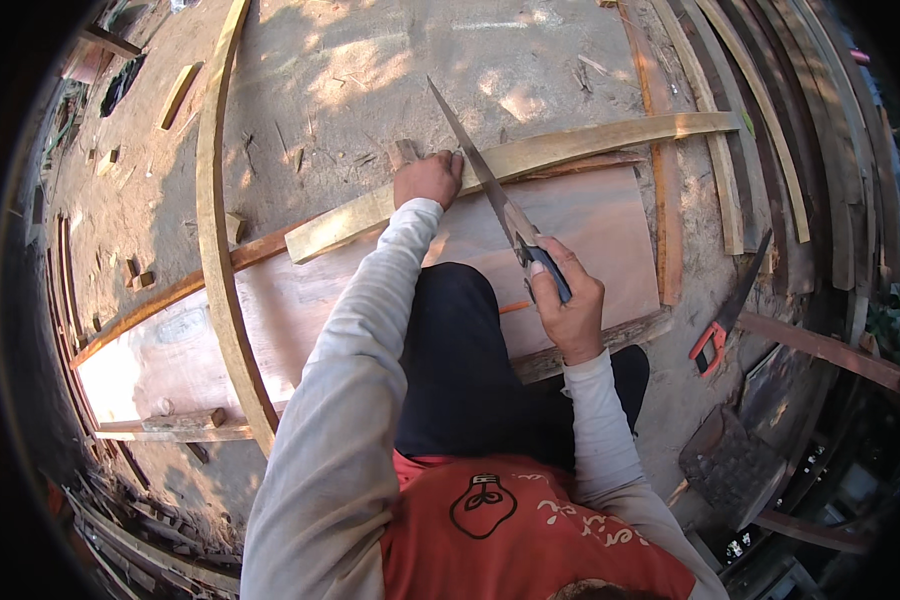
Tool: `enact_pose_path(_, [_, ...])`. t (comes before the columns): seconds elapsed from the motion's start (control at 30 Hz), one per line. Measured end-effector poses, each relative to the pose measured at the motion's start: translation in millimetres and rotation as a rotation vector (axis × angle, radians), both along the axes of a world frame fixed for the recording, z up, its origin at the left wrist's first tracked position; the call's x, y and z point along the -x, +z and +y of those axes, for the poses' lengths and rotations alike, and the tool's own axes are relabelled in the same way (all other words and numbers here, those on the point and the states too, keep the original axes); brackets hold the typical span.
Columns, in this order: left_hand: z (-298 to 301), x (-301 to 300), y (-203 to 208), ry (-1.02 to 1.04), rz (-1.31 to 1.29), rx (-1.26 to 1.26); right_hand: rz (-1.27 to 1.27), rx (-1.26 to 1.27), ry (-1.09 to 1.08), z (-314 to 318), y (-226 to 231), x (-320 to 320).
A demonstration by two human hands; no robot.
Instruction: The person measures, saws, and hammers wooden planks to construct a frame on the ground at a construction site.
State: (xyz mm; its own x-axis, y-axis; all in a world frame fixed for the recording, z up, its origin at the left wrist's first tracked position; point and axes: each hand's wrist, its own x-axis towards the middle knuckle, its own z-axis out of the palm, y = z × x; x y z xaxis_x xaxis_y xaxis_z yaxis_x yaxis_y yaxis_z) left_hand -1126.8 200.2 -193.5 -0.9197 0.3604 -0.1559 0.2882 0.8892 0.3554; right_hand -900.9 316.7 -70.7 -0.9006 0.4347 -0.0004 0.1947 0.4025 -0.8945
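My right hand (572, 302) grips the dark blue handle of a hand saw (487, 183). The long blade points up and away to the left, crossing a pale wooden plank (580, 148) just right of my left hand. My left hand (430, 180) presses down on that plank, its fingers bent over the far edge; a small wood offcut (403, 152) lies beside it. The plank slants over a plywood sheet (610, 220) on the ground. Whether the saw teeth touch the wood cannot be made out. My bent knee is close under the plank.
A long wooden beam (220, 200) crosses the sheet on the left. At right lie several stacked planks (820, 140), and a second saw with a red handle (708, 348) rests on the ground. Wood offcuts (180, 95) are scattered at the far left.
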Motion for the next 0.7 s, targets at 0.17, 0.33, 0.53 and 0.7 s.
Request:
enact_pose_path(0.17, [-20.6, -3.1, -11.1, 0.027, -0.026, 0.015, -0.128, -0.039, -0.006, -13.6, 38.8, -109.8])
enact_pose_path(0.33, [-14.2, -1.4, -0.8, 0.029, -0.057, 0.008, -0.109, -0.059, -0.007, -11.7, 60.0, -147.4])
enact_pose_path(0.53, [-7.2, 4.9, -5.7, 0.015, -0.059, 0.010, -0.034, -0.033, -0.010, -7.3, 11.4, -26.6])
enact_pose_path(0.7, [-13.8, -0.5, -2.6, 0.031, -0.044, 0.012, -0.154, 0.000, -0.013, -12.4, 67.1, -171.2])
